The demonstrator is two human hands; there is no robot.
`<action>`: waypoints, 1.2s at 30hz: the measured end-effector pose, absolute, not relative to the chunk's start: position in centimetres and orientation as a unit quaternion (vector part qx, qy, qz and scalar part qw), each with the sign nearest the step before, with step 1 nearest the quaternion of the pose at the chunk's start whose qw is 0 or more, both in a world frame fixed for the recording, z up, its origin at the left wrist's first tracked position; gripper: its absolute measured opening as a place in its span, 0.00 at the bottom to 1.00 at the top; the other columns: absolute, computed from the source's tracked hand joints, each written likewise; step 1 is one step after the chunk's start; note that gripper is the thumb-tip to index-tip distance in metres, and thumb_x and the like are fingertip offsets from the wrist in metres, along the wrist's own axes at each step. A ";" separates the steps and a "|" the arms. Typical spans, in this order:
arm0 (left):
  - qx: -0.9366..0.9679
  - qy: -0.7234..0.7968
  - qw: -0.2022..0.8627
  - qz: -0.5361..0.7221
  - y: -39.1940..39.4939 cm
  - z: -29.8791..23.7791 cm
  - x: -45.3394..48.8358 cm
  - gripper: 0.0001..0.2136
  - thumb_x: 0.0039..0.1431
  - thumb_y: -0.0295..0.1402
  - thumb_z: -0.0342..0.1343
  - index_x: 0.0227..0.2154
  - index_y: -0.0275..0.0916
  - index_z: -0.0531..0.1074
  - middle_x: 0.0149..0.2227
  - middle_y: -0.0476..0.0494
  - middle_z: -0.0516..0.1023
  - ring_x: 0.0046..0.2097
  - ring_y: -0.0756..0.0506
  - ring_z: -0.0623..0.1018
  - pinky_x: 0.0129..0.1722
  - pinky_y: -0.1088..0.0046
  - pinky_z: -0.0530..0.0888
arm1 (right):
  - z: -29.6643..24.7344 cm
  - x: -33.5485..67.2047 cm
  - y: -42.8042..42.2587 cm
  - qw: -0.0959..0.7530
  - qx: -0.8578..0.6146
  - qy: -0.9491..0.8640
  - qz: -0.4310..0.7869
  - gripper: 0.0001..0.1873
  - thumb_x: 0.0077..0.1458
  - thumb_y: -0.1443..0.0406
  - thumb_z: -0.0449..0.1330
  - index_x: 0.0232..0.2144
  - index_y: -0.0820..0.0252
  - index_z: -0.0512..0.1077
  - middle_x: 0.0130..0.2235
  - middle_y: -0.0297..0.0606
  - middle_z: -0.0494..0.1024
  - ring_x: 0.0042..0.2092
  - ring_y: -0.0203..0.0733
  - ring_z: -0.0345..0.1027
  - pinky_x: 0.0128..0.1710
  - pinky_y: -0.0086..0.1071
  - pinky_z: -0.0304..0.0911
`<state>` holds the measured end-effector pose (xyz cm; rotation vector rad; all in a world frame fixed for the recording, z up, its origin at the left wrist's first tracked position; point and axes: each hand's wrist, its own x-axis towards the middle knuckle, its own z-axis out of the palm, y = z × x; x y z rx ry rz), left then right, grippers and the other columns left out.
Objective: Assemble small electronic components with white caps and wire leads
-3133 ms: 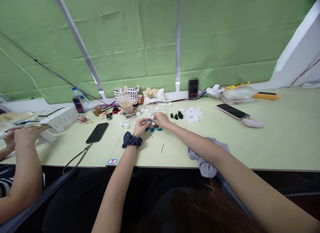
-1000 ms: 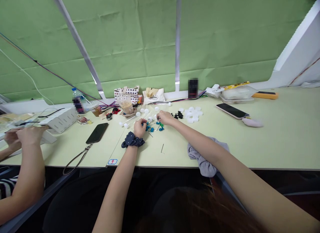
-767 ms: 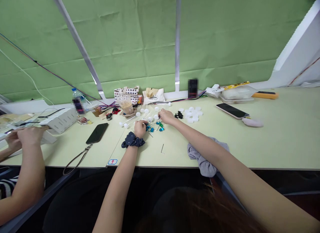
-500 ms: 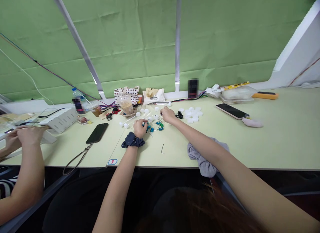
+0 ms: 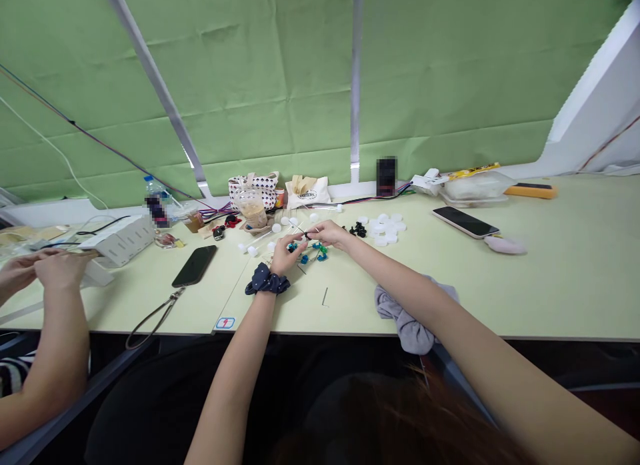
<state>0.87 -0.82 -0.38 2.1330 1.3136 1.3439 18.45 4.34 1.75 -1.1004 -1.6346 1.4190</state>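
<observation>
My left hand [image 5: 285, 254], with a dark dotted scrunchie [image 5: 267, 280] on its wrist, is pinched closed over the middle of the table. My right hand [image 5: 329, 234] meets it there, its fingertips closed on a small black piece [image 5: 307, 236]. A thin rod [image 5: 297, 227] sticks out from between the hands toward the back; which hand grips it I cannot tell. Close below lie blue and green small parts [image 5: 320, 253]. More black pieces [image 5: 358, 229] form a pile right of my right hand, beside several white round caps [image 5: 385, 229].
An L-shaped hex key [image 5: 325, 297] lies near the front. Phones rest at left [image 5: 195, 266] and right [image 5: 466, 222]. A grey cloth [image 5: 407, 312] lies under my right forearm. Behind stand a drink cup [image 5: 253, 210] and pouches [image 5: 307, 192]. Another person's hands [image 5: 60, 268] work at far left.
My right hand has moved left and slightly nearer, bringing the black piece to my left hand. My left hand has risen a little, and the fingertips of both now meet.
</observation>
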 end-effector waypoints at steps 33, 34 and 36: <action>0.616 0.396 0.409 0.545 0.6 -1.5 -0.2 0.27 0.44 0.43 0.63 0.47 0.34 0.71 0.40 0.40 0.78 0.38 0.45 0.77 0.44 0.64 0.72 | 2.6 17.6 3.3 0.284 -0.427 -0.815 0.268 0.13 0.58 0.69 0.50 0.30 0.64 0.75 0.29 0.36 0.77 0.30 0.31 0.68 0.33 0.22 0.59; 0.614 0.394 0.411 0.546 0.6 -1.5 -0.2 0.27 0.44 0.43 0.63 0.47 0.34 0.71 0.39 0.40 0.78 0.38 0.46 0.76 0.44 0.65 0.72 | 2.5 17.6 3.4 0.273 -0.422 -0.818 0.279 0.13 0.58 0.69 0.50 0.31 0.64 0.74 0.27 0.35 0.77 0.28 0.31 0.67 0.32 0.22 0.58; 0.613 0.390 0.415 0.548 0.6 -1.6 -0.2 0.27 0.43 0.43 0.64 0.47 0.33 0.72 0.39 0.40 0.78 0.38 0.45 0.76 0.43 0.65 0.72 | 2.3 17.7 3.5 0.264 -0.402 -0.824 0.299 0.12 0.58 0.68 0.51 0.31 0.64 0.74 0.24 0.34 0.76 0.26 0.30 0.66 0.29 0.22 0.57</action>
